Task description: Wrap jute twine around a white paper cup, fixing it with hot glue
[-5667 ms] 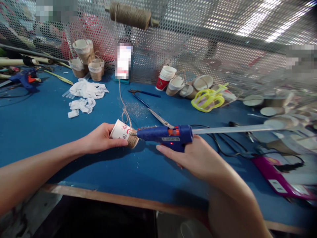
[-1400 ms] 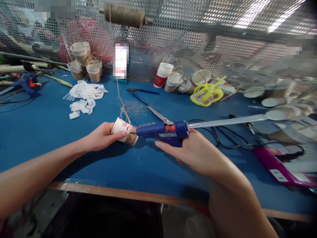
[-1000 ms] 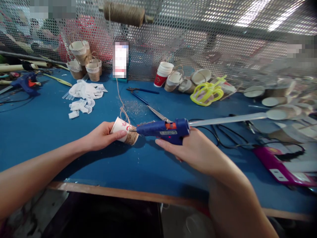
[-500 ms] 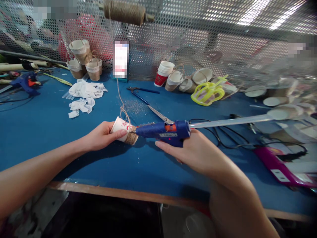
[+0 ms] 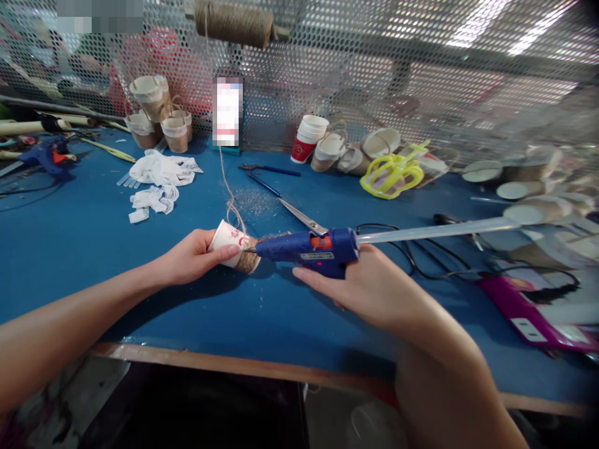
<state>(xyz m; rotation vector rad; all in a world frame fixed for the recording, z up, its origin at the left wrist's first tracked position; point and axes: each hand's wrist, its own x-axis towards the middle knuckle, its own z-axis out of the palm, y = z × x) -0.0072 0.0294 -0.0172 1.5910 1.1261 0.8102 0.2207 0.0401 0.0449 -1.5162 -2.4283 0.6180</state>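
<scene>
My left hand is closed around a white paper cup with red print, tilted on its side above the blue table. Brown twine is wound round the cup's right end. A loose strand runs from it up toward the back. My right hand grips a blue hot glue gun, its nozzle at the cup's wall by the twine's edge. A clear glue stick sticks out of the gun's rear, and a small red light glows on its side.
Behind the gun lie scissors and blue-handled pliers. White scraps and twine-wrapped cups are at the left. A twine spool hangs on the mesh. At right are a black cord and a purple power strip.
Almost nothing differs. Both hands, the cup and the glue gun keep their places, with the view shifted very slightly.
</scene>
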